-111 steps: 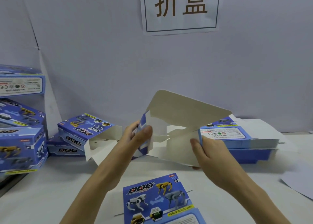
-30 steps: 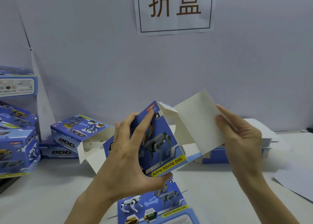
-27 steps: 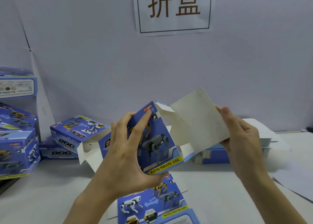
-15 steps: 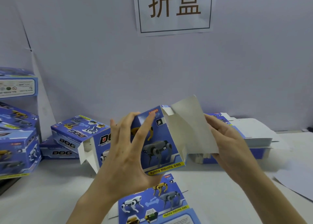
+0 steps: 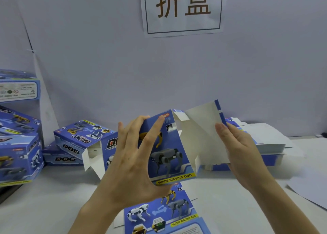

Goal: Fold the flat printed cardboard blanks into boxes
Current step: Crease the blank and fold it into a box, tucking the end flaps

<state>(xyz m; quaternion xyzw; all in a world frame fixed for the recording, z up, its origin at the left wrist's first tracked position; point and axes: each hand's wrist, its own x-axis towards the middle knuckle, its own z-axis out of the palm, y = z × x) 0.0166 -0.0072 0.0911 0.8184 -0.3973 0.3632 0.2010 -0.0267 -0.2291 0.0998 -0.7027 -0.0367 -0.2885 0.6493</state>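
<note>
Head view, box point(image 5: 169, 150) partly behind left hand point(image 5: 131, 164)

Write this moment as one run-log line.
stage: half-folded | left hand: grips box | right hand: holds end flap | flat blank: on table

Table point(image 5: 53, 207): flat blank point(image 5: 164, 214), blank stack point(image 5: 269, 141), folded boxes point(image 5: 19, 155).

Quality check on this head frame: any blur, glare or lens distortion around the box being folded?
Head view: light is soft and even, no glare, only faint shadows on the table under the half-folded box; its "FUNNY MOVING DOG" print reads clearly; fingertips of the left hand look slightly soft; folded boxes at the left edge look skewed, likely wide-angle distortion.
</note>
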